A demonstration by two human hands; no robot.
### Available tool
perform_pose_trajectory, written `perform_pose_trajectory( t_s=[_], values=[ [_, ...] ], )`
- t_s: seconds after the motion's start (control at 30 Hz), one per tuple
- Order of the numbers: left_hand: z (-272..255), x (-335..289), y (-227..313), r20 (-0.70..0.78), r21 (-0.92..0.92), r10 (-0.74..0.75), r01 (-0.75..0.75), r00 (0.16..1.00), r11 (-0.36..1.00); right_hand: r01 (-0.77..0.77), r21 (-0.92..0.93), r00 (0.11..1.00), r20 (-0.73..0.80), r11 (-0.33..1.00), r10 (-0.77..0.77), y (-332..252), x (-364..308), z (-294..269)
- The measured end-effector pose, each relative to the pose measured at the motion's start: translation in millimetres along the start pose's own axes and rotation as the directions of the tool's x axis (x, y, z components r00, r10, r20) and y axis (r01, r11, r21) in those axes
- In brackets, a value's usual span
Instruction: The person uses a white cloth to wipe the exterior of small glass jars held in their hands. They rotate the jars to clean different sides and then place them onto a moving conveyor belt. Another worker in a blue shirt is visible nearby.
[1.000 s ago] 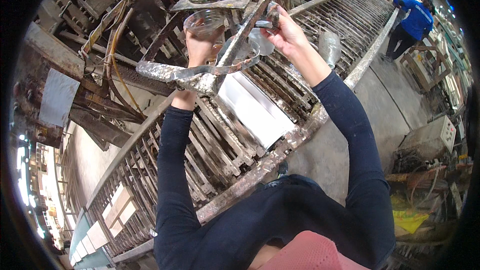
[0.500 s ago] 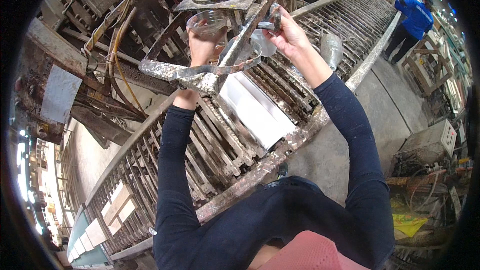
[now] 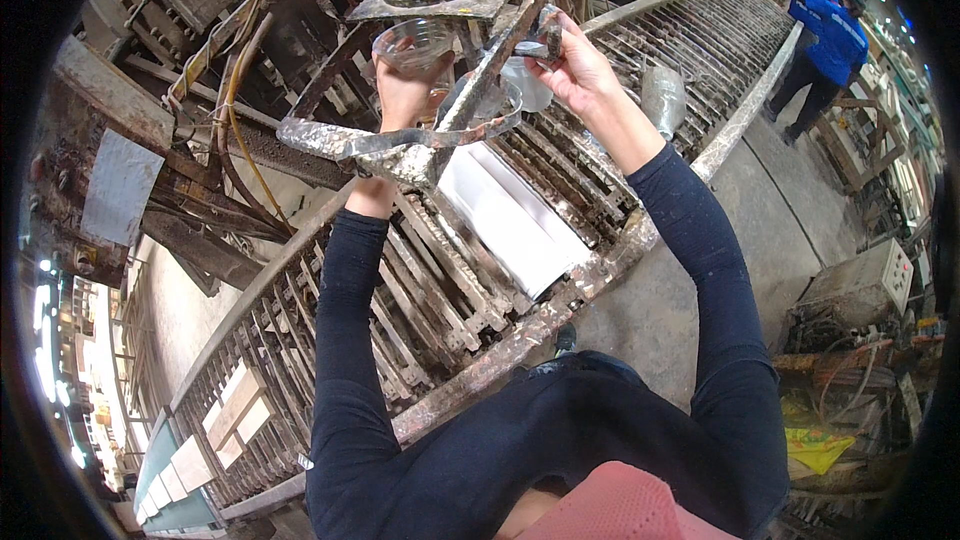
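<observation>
Behind a paint-crusted metal bracket point(image 3: 400, 155), my left hand point(image 3: 403, 95) is raised with its fingers around a clear plastic container point(image 3: 415, 48), round in shape. My right hand point(image 3: 582, 70) is closed at the bracket's slanting bar, gripping something small and dark that I cannot make out. A translucent container point(image 3: 533, 88) shows just below that hand, partly hidden by the bar. Over both hands sits a bolted machine plate point(image 3: 440, 6). Beneath them, a folded white sheet point(image 3: 515, 230) lies on the slatted conveyor point(image 3: 430, 280).
A grey metal cylinder point(image 3: 662, 102) rests on the conveyor at right. Wood pieces point(image 3: 237, 410) lie on its left end. Cables point(image 3: 232, 100) hang from the machine at left. Two people in blue shirts point(image 3: 835, 35) stand far right. A control box point(image 3: 860, 285) stands on the right.
My hands and what they hold stay almost in place. The people at the far right have shifted slightly.
</observation>
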State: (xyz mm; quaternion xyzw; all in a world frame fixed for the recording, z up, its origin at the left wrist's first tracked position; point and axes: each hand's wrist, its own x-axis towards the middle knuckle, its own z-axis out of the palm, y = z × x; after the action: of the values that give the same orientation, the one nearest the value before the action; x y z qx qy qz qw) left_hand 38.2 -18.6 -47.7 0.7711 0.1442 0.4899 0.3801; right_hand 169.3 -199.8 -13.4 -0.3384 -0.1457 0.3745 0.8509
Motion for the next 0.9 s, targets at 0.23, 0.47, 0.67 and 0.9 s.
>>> perform_pose_trajectory(
  t_s=[0.23, 0.47, 0.67, 0.9],
  values=[
    [1, 0, 0, -0.017, -0.189, -0.072, 0.068, 0.997, 0.98, 0.008, -0.011, 0.999, 0.042, 1.0, -0.007, 0, 3, -4],
    [1, -1, -1, -0.046, -0.113, -0.004, -0.001, 0.999, 0.994, 0.007, 0.003, 0.999, 0.032, 1.0, -0.007, 2, 0, 0],
    [0, -1, -3, -0.021, -0.249, -0.048, 0.041, 0.999, 0.968, 0.003, 0.009, 0.999, 0.035, 1.0, -0.004, 0, -2, 1],
    [5, 0, 1, 0.014, -0.319, -0.128, 0.126, 0.992, 0.939, 0.019, 0.015, 0.999, 0.028, 1.0, -0.019, -1, -1, -2]
  ],
)
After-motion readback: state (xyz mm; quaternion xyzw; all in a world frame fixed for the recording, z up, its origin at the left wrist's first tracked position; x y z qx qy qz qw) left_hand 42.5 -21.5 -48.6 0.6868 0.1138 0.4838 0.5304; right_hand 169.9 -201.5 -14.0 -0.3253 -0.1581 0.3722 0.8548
